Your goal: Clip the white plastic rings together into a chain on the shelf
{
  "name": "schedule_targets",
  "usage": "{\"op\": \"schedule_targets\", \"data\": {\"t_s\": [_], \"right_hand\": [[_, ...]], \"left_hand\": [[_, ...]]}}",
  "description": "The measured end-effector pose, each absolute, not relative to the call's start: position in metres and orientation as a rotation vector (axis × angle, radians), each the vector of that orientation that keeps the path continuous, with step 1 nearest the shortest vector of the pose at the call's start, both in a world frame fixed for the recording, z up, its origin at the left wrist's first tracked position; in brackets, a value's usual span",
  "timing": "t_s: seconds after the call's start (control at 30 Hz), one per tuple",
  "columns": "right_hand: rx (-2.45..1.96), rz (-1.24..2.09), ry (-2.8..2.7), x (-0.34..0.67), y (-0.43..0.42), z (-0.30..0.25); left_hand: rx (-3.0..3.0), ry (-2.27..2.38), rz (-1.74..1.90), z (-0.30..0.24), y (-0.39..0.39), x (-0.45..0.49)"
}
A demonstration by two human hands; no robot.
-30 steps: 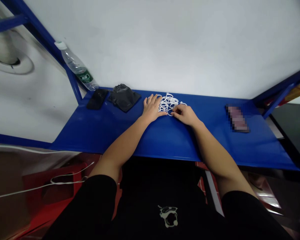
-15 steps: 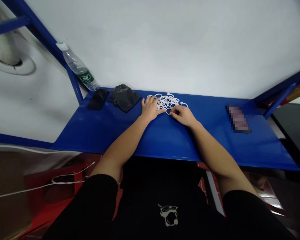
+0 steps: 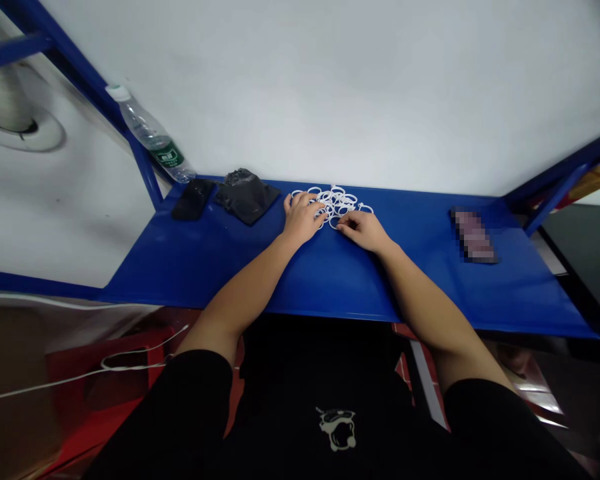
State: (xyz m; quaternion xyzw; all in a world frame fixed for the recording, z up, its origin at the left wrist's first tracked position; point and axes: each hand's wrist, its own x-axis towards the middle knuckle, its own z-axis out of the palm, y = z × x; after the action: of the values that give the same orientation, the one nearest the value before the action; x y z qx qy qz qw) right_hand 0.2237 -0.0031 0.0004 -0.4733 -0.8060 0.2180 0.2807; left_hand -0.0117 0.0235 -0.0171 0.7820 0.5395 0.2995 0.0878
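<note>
Left hand [image 3: 303,219]: fingers half bent and a little spread, lying over the near left side of the rings; I can't make out a ring in its grasp.
Right hand [image 3: 364,230]: thumb and forefinger drawn close together, tips at the edge of one thin white ring [image 3: 331,225]; whether they pinch it, I can't tell from here.
White rings: a loose heap of thin, round, plastic-looking white rings [image 3: 338,198] on the table between the hands, spreading toward the wall, with one small-knobbed ring [image 3: 366,208] just behind the right hand.
Table: a long, glossy blue top [image 3: 330,280] against a plain white wall [image 3: 330,93].
Left end: a soft dark-grey pouch [image 3: 247,197], a flat black rectangular slab [image 3: 193,199] beside it, and a clear plastic bottle with green label [image 3: 155,137] in the back corner.
Right end: a blurred-out reddish oblong [image 3: 474,235], well apart from the heap.
</note>
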Motion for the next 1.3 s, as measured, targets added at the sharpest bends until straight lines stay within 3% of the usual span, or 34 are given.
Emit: {"op": "schedule_targets", "data": {"t_s": [0.43, 1.3], "right_hand": [[-1.208, 0.376, -1.983, 0.218, -0.015, 0.007], [-1.148, 0.338, -1.976, 0.216, -0.019, 0.010]], "left_hand": [[2.448, 1.426, 1.096, 0.000, 0.009, -0.006], [2.531, 1.255, 1.121, 0.003, 0.001, -0.003]]}}
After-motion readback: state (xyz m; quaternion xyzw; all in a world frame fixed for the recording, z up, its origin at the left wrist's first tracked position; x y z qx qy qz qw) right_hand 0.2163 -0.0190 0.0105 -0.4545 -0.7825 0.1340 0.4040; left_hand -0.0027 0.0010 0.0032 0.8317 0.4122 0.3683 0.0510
